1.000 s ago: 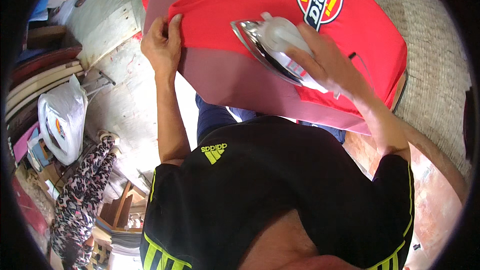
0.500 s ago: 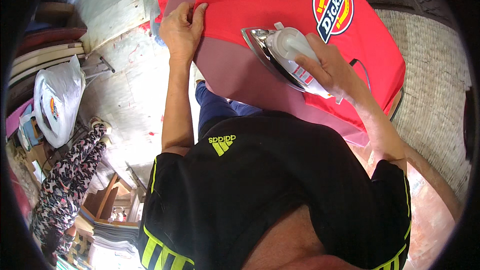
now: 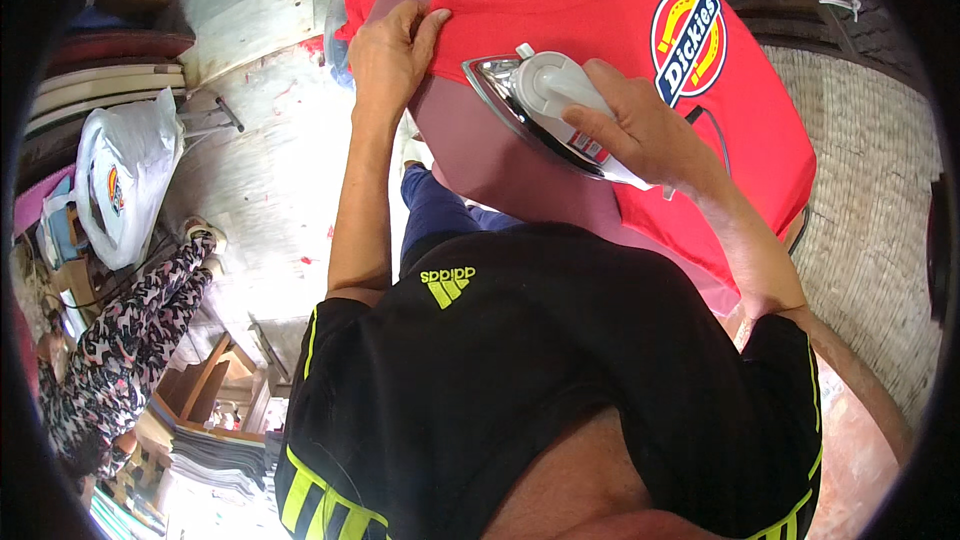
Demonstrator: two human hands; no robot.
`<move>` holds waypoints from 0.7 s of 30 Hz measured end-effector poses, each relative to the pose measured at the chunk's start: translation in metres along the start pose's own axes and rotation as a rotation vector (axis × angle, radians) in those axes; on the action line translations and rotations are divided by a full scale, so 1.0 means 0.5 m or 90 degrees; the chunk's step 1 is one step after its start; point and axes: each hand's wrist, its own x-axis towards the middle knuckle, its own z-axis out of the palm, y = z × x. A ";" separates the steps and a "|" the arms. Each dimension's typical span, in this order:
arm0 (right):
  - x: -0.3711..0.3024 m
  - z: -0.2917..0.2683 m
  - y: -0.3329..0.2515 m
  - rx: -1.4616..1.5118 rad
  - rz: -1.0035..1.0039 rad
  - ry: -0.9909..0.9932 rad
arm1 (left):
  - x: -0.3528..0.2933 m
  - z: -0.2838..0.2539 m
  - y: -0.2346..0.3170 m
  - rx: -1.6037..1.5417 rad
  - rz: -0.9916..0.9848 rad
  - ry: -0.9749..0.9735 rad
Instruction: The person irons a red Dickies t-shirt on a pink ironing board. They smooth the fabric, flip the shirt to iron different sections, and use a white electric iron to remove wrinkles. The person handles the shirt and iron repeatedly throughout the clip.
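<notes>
A red T-shirt (image 3: 752, 158) is spread over a mauve ironing board (image 3: 480, 155) on the far side of the scene, its round printed emblem (image 3: 690, 45) turned up toward the right. The near left edge of the shirt is pinched between the thumb and fingers of the left hand (image 3: 393, 55), the grip kept narrow. A white and silver clothes iron (image 3: 548, 100) is held by its handle in the closed right hand (image 3: 645, 130), its pointed tip directed to the left. The iron is positioned across the shirt's near edge, partly above the bare board; whether the soleplate is pressed flat cannot be told. A dark cord (image 3: 718, 132) is seen just beyond the right wrist. At the left, a white plastic bag (image 3: 145, 165) is placed near a person in camouflage-patterned trousers (image 3: 125, 340); at the far right, a woven mat (image 3: 860, 130) is seen beyond the board.
</notes>
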 end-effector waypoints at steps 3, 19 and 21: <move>0.045 0.005 -0.021 0.010 -0.029 0.007 | -0.007 -0.014 -0.021 -0.141 -0.025 0.055; 0.127 0.015 -0.044 -0.022 0.043 0.021 | 0.059 -0.093 -0.082 -0.325 -0.020 0.042; 0.131 0.022 -0.051 0.015 0.048 0.049 | 0.087 -0.083 -0.075 -0.344 0.006 -0.030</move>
